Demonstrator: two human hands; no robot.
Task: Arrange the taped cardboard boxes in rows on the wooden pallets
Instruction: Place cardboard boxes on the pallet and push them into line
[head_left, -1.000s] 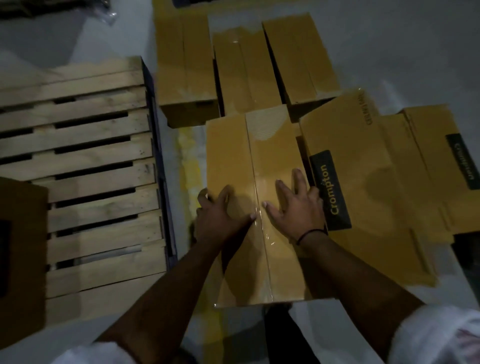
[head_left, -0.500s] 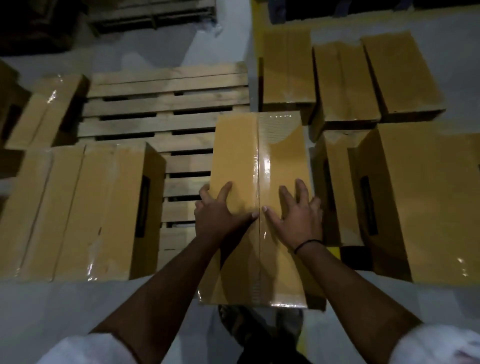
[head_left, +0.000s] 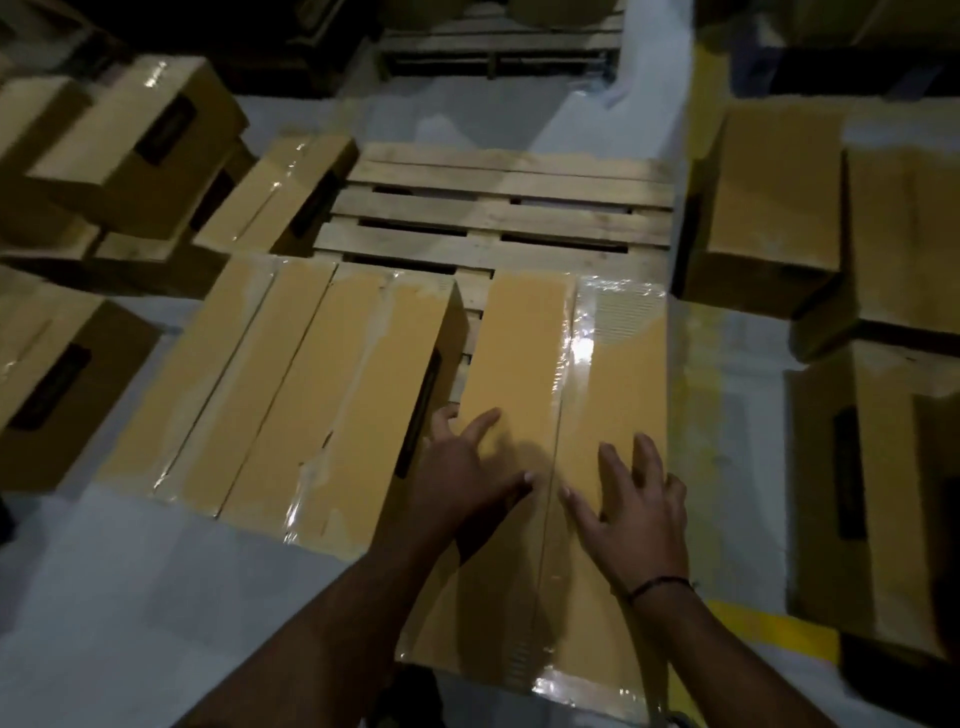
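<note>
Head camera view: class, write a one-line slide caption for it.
Both hands, left hand and right hand, rest flat on a taped cardboard box beside another box on a wooden pallet.

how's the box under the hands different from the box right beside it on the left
The box under the hands has both hands flat on its top; the neighbouring box is untouched. The neighbouring box shows a dark label on its side; the handled box shows only its top. A narrow gap separates them. Both are tan cardboard with glossy tape, lying lengthwise on the pallet.
</note>
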